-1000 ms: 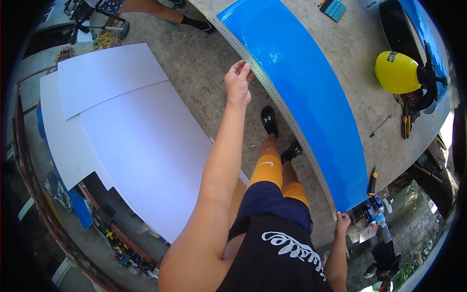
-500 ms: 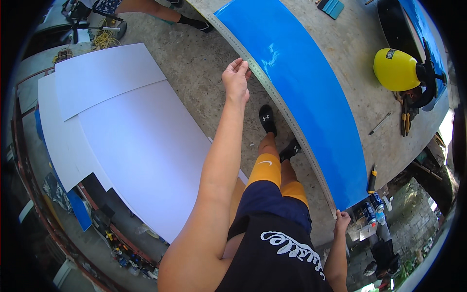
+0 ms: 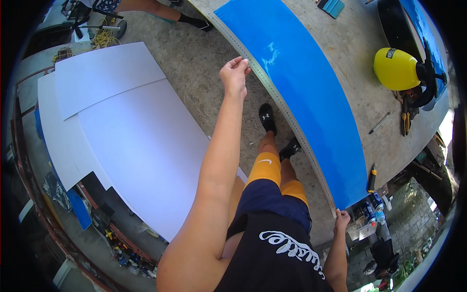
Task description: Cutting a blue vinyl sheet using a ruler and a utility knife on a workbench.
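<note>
A long metal ruler (image 3: pixel 265 80) runs along the near edge of a glossy blue sheet (image 3: pixel 311 97) on the worktable. My left hand (image 3: pixel 235 77) pinches the ruler's edge partway along its length, thumb on top and fingers curled beneath. At the ruler's right end, by the sheet's near corner, my right hand (image 3: pixel 342 221) grips it between thumb and fingers. Bending in the picture, the ruler stays alongside the blue sheet, partly overhanging the table's edge.
A yellow pump sprayer (image 3: pixel 396 69), pliers (image 3: pixel 405 119), a pen (image 3: pixel 380 123), a yellow-black cutter (image 3: pixel 372 179) and a teal squeegee (image 3: pixel 332 7) lie on the concrete-coloured table (image 3: pixel 348 53). Large white boards (image 3: pixel 141 131) are at left. Another person's leg (image 3: pixel 151 9) shows at upper left.
My left hand has shifted very slightly left and up at the ruler's edge. My right hand, the ruler and the blue sheet look almost unchanged.
</note>
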A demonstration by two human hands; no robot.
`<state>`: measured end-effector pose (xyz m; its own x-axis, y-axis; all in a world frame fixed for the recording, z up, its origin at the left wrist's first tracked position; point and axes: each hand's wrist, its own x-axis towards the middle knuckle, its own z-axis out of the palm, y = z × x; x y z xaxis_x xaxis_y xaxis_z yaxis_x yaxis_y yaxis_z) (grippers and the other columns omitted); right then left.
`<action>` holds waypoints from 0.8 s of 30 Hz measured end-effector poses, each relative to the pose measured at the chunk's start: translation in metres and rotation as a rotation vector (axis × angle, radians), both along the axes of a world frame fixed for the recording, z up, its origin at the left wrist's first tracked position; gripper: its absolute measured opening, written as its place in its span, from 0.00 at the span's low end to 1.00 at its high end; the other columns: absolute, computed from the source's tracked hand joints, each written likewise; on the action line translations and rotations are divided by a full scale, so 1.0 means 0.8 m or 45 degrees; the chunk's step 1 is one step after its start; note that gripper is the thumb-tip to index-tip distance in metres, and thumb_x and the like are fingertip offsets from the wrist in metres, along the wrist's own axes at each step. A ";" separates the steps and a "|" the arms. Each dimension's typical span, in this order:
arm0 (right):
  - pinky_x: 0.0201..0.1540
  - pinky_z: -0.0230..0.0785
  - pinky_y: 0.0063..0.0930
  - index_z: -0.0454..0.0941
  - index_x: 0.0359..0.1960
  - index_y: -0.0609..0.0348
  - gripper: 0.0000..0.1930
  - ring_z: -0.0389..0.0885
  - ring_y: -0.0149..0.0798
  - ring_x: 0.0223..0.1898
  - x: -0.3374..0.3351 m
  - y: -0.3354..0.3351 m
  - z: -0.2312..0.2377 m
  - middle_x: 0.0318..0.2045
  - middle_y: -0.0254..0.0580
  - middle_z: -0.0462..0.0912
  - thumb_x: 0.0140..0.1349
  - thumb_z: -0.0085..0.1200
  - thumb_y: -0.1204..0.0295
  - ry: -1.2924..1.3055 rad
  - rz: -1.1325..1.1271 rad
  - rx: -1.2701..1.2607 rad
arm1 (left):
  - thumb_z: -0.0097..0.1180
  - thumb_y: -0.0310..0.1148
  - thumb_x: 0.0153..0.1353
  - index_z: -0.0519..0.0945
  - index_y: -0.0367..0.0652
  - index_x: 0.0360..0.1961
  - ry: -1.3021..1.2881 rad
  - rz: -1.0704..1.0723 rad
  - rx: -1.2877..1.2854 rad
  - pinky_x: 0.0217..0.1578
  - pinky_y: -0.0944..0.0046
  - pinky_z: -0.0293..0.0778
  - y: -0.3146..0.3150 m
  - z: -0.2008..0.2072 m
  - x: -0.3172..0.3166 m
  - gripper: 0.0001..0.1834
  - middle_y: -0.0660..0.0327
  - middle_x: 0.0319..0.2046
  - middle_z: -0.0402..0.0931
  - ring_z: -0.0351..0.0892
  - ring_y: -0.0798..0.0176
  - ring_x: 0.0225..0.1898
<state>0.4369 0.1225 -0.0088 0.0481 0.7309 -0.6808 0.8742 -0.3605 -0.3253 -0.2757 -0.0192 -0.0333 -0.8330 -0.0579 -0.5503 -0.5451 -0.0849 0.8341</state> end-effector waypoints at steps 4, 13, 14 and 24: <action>0.27 0.59 0.25 0.78 0.28 0.59 0.12 0.66 0.26 0.23 0.003 0.002 -0.002 0.21 0.26 0.72 0.61 0.71 0.70 -0.035 0.008 -0.010 | 0.65 0.21 0.62 0.79 0.29 0.47 0.004 -0.012 -0.012 0.35 0.71 0.82 0.001 0.002 0.000 0.13 0.56 0.39 0.81 0.81 0.67 0.35; 0.27 0.58 0.25 0.77 0.28 0.58 0.12 0.65 0.25 0.23 0.009 0.003 -0.006 0.21 0.25 0.71 0.61 0.70 0.71 -0.035 0.031 -0.008 | 0.65 0.21 0.61 0.79 0.29 0.46 -0.006 -0.024 -0.070 0.35 0.71 0.82 0.004 0.009 -0.001 0.13 0.56 0.38 0.81 0.82 0.67 0.34; 0.27 0.58 0.25 0.77 0.28 0.58 0.12 0.65 0.25 0.23 0.010 0.002 -0.007 0.21 0.25 0.71 0.61 0.70 0.70 -0.035 0.015 -0.005 | 0.65 0.21 0.61 0.79 0.30 0.46 -0.010 -0.025 -0.084 0.35 0.71 0.82 0.005 0.010 -0.001 0.13 0.56 0.38 0.81 0.82 0.67 0.34; 0.29 0.57 0.26 0.77 0.28 0.61 0.11 0.64 0.26 0.26 -0.016 0.000 0.009 0.24 0.26 0.71 0.59 0.71 0.74 -0.060 -0.047 -0.024 | 0.67 0.23 0.62 0.72 0.34 0.57 0.021 -0.049 -0.198 0.40 0.63 0.81 0.006 0.006 -0.001 0.24 0.56 0.41 0.81 0.82 0.64 0.40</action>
